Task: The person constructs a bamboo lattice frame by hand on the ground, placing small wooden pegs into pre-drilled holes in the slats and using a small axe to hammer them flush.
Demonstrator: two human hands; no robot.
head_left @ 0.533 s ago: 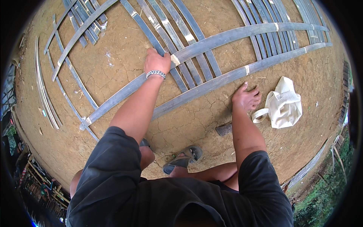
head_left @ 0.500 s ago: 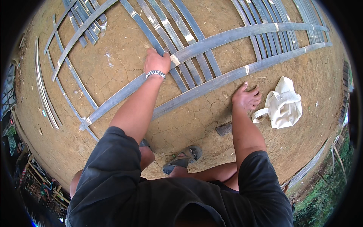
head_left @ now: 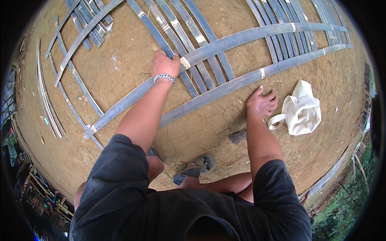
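My left hand [head_left: 165, 66], with a chain bracelet at the wrist, is closed on a narrow dark bamboo slat [head_left: 149, 29]. It grips where the slat meets a long curved bamboo strip [head_left: 241, 41]; the fingertips are hidden. Several similar slats lie side by side across this strip and a second long strip [head_left: 235, 85] nearer me. My right hand [head_left: 261, 103] is low over the ground, just short of the nearer strip, its fingers apart and holding nothing visible. Beside my right forearm lies a dark, blocky object [head_left: 238, 136], partly hidden by the arm.
A cream cloth bag [head_left: 302, 112] with a strap lies right of my right hand. More slats [head_left: 289, 44] cross the strips at far right. Thin pale strips [head_left: 47, 92] lie at far left on cracked earth. My sandalled foot [head_left: 193, 170] is close in front.
Both hands keep their places and poses. The view has shifted very slightly; nothing else visibly differs.
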